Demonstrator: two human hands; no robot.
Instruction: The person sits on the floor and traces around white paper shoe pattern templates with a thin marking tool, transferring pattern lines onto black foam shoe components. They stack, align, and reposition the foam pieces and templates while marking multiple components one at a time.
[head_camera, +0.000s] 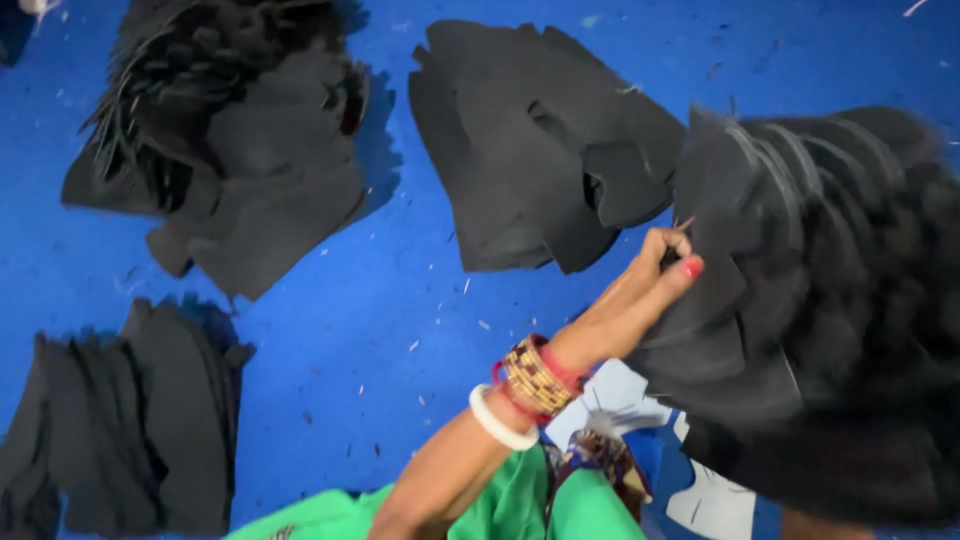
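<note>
Reaching out from the lower middle, one hand (665, 262) pinches the edge of a thin black cut piece (715, 270) that sits at the near-left edge of a big fanned heap of black pieces (830, 300) on the right. The thumb, with a red-painted nail, presses on top and the curled fingers close against it, so the hold is a tight pinch on that one sheet. From where I stand I cannot say for sure which of the person's hands this is; going by the arm's angle and the thumb, I take it as the left. A second hand does not show, beyond a sliver of bare skin at the bottom edge under the heap.

On that wrist I count one white bangle (500, 420) and a cluster of red and gold bangles (535, 377) just above it, toward the hand. Green cloth (520, 505) covers the person's lap below the arm.

Four separate heaps of black pieces lie on the blue surface (400, 300): the one being picked from on the right, one in the upper middle (530, 140) just beside it, one at upper left (240, 150), and one at lower left (130, 420), well apart from the hand. Two pale cut shapes (615, 395) lie near the wrist, partly tucked under the right heap. Small pale scraps speckle the blue all over.
</note>
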